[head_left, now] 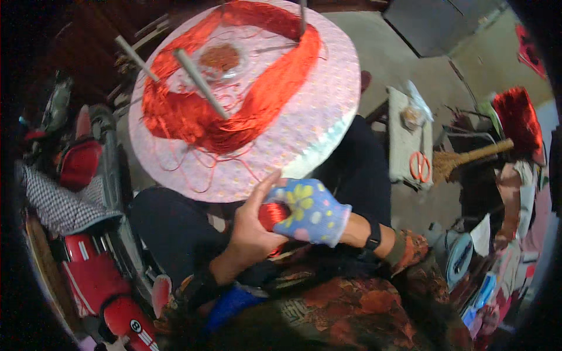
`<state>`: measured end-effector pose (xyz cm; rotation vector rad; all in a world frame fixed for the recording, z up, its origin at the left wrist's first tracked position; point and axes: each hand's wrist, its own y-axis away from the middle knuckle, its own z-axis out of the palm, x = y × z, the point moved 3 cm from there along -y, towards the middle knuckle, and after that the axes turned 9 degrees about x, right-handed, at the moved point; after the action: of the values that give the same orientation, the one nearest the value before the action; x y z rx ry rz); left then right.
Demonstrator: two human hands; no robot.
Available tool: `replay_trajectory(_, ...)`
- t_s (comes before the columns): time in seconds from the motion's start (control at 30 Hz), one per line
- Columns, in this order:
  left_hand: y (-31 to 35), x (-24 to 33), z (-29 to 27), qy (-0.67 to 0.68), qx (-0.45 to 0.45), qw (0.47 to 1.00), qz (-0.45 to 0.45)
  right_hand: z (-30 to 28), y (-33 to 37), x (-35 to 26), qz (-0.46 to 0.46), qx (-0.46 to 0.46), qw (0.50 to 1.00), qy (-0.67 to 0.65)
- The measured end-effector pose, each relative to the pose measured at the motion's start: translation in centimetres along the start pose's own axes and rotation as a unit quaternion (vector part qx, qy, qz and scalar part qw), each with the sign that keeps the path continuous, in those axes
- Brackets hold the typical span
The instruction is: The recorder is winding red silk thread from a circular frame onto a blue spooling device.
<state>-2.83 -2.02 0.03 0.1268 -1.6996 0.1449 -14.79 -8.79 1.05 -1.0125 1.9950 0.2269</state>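
Note:
A wound bundle of shiny red thread (pixel 273 216) sits between my two hands, just over my lap. My bare left hand (pixel 250 229) is closed round its left side, thumb and fingers reaching up along it. My right hand (pixel 310 212), in a blue glove with yellow flower prints, is closed over its right side; the glove covers part of the bundle and hides the fingertips. In front of me, a large loose skein of red thread (pixel 281 79) loops around several upright rods (pixel 202 85) on a round table (pixel 336 76) covered in pink patterned cloth. Loose red strands trail toward my hands.
A clear dish with reddish-brown bits (pixel 220 60) sits inside the skein. To the right, orange-handled scissors (pixel 420 167) lie on a narrow bench (pixel 401 140), beside a straw broom (pixel 468 159). A red scooter-like vehicle (pixel 96 275) stands close on the left.

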Motion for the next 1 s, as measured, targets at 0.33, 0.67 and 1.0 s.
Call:
replay_trajectory(0.33, 0.8, -1.3, -0.9, 0.097, -0.133, 0.959, -0.230, -0.6, -3.5, 1.5, -0.041, -0.206, 0.974, -0.083)
replay_trajectory(0.67, 0.0, -4.0, -2.1, 0.123, -0.083, 0.933, -0.327, -2.6, -15.9, 14.8, 0.143, -0.093, 0.969, -0.180)
replay_trajectory(1.0, -0.6, -4.4, -2.7, 0.199, -0.072, 0.901, -0.377, -3.2, -24.9, 15.7, 0.084, 0.139, 0.984, 0.071)
